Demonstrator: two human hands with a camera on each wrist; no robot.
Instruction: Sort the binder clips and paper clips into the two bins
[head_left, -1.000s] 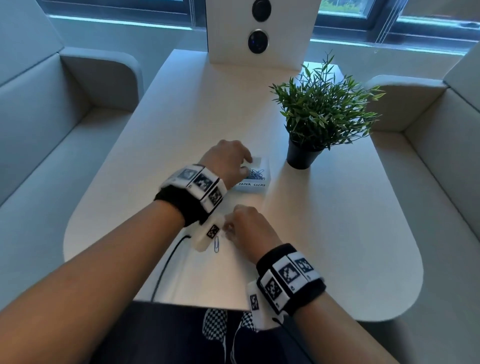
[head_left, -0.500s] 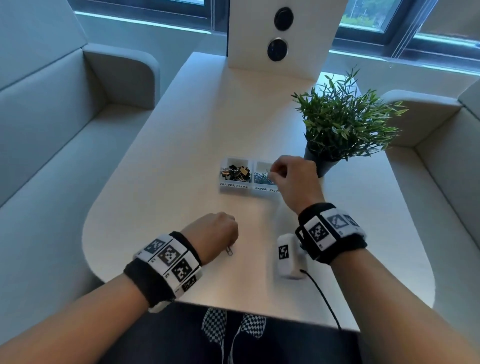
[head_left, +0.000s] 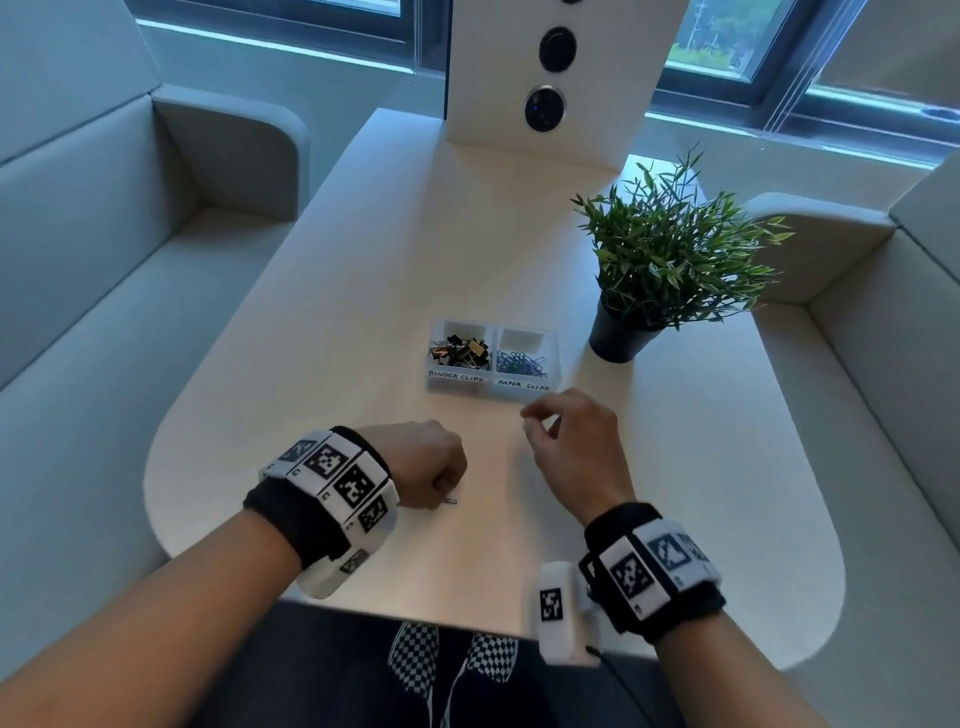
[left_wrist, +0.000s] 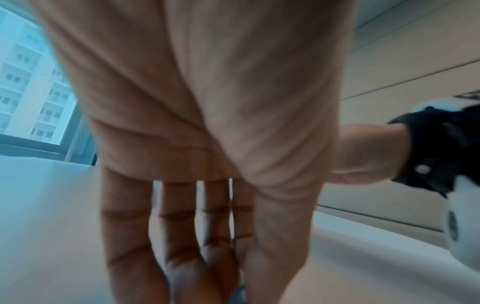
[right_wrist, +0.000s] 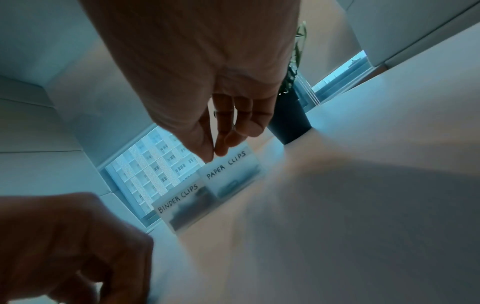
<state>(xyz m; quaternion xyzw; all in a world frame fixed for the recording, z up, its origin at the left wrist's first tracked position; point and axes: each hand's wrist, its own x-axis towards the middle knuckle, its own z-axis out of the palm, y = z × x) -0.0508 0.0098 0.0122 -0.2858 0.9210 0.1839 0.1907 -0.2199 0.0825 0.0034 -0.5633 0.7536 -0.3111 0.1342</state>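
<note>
The left hand (head_left: 423, 462) is curled on a small silver paper clip (head_left: 451, 500) on the pale table (head_left: 363, 291), seemingly pinching it. The right hand (head_left: 574, 447), loosely curled, holds nothing near the clear labelled plastic bins (head_left: 491, 382).

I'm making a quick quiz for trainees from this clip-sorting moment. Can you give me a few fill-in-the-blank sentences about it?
1. The bin nearer the potted plant is labelled ____ clips.
2. The binder clips lie in the bin on the person's ____.
3. The one loose clip on the table lies at the ____ hand.
4. The right hand holds ____.

Missing words: paper; left; left; nothing
</note>
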